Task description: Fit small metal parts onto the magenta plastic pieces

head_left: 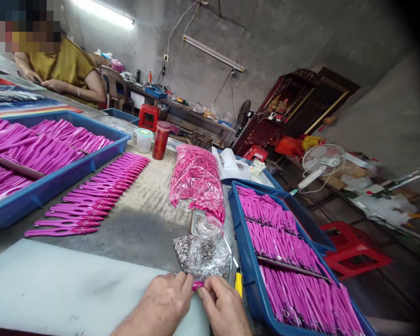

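Note:
My left hand (168,301) and my right hand (222,305) meet at the table's near edge, fingers pinched together on a small pink plastic piece (197,285). Just beyond them lies a clear bag of small metal parts (203,254). A larger clear bag full of pink pieces (198,182) lies further back. A row of long pink plastic handles (94,196) is laid out on the table to the left.
Blue trays of pink handles stand at left (38,191) and right (247,261). A red cup (160,140) and a white lidded container (144,140) stand behind. A person in a mustard shirt (66,65) works at far left. Red stools (350,254) and a fan (322,161) stand on the floor right.

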The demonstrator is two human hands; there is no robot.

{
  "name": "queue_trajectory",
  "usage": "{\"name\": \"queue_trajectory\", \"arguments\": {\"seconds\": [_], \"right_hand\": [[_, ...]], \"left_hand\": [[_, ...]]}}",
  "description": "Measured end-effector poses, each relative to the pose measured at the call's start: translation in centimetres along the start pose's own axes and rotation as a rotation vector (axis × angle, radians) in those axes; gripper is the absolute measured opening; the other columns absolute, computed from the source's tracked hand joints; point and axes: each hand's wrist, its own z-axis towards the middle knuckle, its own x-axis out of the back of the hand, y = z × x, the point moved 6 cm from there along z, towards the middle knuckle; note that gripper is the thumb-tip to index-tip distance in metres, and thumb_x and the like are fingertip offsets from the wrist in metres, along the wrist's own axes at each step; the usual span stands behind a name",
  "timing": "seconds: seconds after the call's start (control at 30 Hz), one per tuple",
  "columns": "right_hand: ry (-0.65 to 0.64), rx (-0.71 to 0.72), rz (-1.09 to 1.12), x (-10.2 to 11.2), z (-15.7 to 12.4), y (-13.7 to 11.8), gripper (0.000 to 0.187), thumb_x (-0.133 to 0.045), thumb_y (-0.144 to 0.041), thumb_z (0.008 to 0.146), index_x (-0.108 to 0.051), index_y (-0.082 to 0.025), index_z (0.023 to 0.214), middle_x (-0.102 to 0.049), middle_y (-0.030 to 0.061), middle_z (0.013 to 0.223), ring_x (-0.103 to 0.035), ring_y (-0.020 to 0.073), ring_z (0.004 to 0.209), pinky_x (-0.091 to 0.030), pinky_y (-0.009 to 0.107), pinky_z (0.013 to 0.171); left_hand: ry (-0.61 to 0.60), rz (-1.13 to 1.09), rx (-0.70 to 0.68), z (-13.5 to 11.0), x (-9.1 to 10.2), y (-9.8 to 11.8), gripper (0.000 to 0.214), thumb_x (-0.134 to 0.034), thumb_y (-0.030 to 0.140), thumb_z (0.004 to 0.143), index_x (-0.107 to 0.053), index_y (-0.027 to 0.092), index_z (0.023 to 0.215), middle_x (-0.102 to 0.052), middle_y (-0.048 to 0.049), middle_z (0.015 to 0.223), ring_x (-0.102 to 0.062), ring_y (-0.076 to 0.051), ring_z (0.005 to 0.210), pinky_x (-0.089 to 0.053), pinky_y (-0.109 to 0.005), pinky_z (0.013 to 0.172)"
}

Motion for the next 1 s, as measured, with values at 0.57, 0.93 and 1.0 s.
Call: {"name": "queue_trajectory", "arguments": {"seconds": [0.57, 0.93, 1.0], "right_hand": [[0.067, 0.05, 0.183, -0.6, -0.2, -0.2, 0.038, -0.03, -0.039, 0.093, -0.051, -0.02, 0.068, -0.057, -0.0011, 0.058, -0.053, 0.0127, 0.053, -0.038, 0.02, 0.051], [0.054, -0.105, 0.355, -2.4, -0.5, 1.4, 0.05, -0.025, -0.054, 0.09, -0.048, -0.02, 0.061, -0.045, -0.0043, 0.047, -0.045, 0.0113, 0.044, -0.032, 0.021, 0.042], [0.118, -0.101, 0.267, -2.3, -0.8, 1.4, 0.047, -0.033, -0.052, 0.089, -0.051, -0.02, 0.06, -0.049, -0.0039, 0.046, -0.046, 0.0117, 0.043, -0.034, 0.021, 0.043]], "left_hand": [[0.104, -0.152, 0.022, 0.0, 1.2, -0.5, 0.011, -0.043, 0.01, 0.078, -0.047, 0.02, 0.075, -0.055, 0.0023, 0.058, -0.055, -0.016, 0.044, -0.045, -0.028, 0.039], [0.154, -0.14, 0.019, 0.0, 1.1, -0.6, 0.018, -0.036, 0.011, 0.083, -0.046, 0.021, 0.072, -0.053, 0.0024, 0.055, -0.053, -0.015, 0.041, -0.041, -0.026, 0.038], [0.178, -0.112, 0.009, -0.2, 0.6, -0.4, 0.022, -0.035, 0.013, 0.085, -0.047, 0.021, 0.069, -0.052, 0.0028, 0.052, -0.051, -0.014, 0.038, -0.038, -0.026, 0.035]]}}
